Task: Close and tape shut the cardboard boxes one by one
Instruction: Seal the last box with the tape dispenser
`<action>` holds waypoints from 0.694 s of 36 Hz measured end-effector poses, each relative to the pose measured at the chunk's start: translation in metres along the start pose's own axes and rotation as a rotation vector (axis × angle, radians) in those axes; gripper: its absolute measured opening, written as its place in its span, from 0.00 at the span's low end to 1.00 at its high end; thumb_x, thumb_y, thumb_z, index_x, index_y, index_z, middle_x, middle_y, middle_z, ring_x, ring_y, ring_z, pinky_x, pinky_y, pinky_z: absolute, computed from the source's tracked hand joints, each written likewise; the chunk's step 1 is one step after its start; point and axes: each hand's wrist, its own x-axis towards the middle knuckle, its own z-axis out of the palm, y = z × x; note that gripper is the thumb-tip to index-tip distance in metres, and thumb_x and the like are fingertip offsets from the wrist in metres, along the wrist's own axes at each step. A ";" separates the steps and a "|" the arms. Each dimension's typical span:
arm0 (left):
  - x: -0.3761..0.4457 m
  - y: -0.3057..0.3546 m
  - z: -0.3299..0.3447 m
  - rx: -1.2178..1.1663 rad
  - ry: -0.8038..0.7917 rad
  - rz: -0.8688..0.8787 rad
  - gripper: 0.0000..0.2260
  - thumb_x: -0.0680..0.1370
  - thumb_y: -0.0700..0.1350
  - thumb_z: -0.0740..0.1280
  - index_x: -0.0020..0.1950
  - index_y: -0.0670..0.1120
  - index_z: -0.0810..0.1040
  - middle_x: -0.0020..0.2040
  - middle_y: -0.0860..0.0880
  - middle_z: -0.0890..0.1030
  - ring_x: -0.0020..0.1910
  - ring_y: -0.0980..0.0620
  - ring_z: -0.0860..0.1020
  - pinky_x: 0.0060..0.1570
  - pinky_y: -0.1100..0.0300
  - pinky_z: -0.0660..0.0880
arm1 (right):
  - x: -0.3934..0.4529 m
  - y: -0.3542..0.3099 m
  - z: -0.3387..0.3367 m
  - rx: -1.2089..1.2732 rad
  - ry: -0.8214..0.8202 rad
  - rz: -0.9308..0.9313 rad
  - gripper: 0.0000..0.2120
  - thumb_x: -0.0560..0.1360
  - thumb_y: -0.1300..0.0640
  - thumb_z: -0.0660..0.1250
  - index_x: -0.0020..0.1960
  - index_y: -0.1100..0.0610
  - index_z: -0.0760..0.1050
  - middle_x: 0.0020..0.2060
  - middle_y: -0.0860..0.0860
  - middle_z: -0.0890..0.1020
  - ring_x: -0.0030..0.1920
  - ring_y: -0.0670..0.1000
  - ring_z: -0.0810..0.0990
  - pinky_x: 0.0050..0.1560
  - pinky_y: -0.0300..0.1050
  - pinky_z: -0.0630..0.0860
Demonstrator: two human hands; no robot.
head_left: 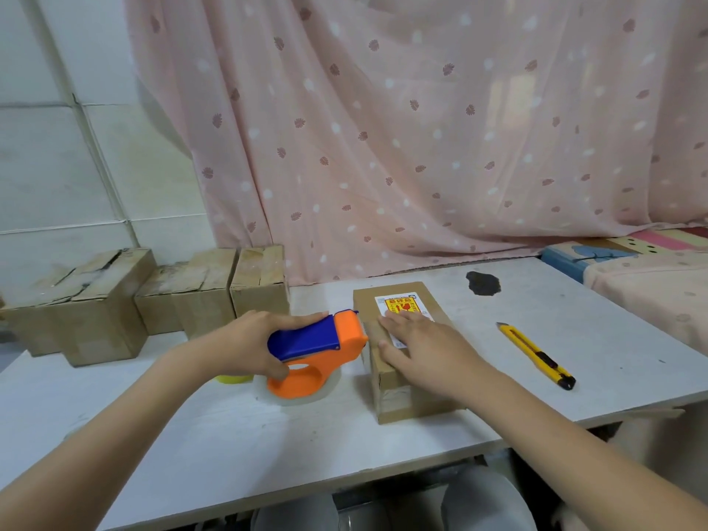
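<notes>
1. Our left hand (pixel 256 344) grips the orange-and-blue tape dispenser (pixel 314 348) around its blue top, nose pointed at the left edge of the small cardboard box (pixel 402 354); we judge this lines the tape up for a run across the closed flaps.
2. Our right hand (pixel 421 350) lies flat, fingers straight, pressing on the box top, probably to keep the flaps down and stop the box sliding under the dispenser's push.
3. The box sits on the white worktop (pixel 268 435) just right of centre, flaps shut, with clear tape already on its near end.
4. A white label (pixel 398 306) with a yellow panel and red characters is stuck on the lid; the writing is too small for us to read.
5. A yellow utility knife (pixel 534 354) lies at 3 o'clock from the box, well apart, clear of the taping path.
6. Other cardboard boxes (pixel 153 297) stand at 10 o'clock, by the worktop's far left edge, apparently taped.
7. A yellow roll (pixel 233 378) peeks out beneath the left hand.
</notes>
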 end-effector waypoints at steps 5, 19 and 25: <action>-0.008 -0.004 -0.005 0.015 -0.005 -0.025 0.41 0.71 0.47 0.73 0.67 0.80 0.52 0.44 0.60 0.76 0.36 0.57 0.73 0.34 0.67 0.69 | -0.001 0.001 -0.001 -0.005 0.024 0.013 0.28 0.82 0.37 0.49 0.80 0.44 0.59 0.79 0.41 0.60 0.79 0.45 0.56 0.74 0.48 0.61; -0.016 -0.015 -0.008 0.041 0.003 -0.037 0.38 0.71 0.49 0.73 0.72 0.75 0.59 0.34 0.59 0.74 0.33 0.63 0.71 0.33 0.68 0.67 | 0.020 -0.019 -0.024 0.260 0.043 0.282 0.11 0.73 0.46 0.59 0.49 0.46 0.78 0.52 0.50 0.81 0.62 0.59 0.73 0.63 0.51 0.71; -0.014 -0.016 -0.007 0.039 0.005 -0.033 0.37 0.71 0.50 0.73 0.71 0.75 0.59 0.32 0.61 0.74 0.32 0.62 0.71 0.32 0.68 0.65 | 0.046 -0.030 -0.026 0.189 -0.161 0.508 0.36 0.71 0.31 0.60 0.76 0.42 0.60 0.76 0.61 0.64 0.75 0.71 0.55 0.70 0.76 0.50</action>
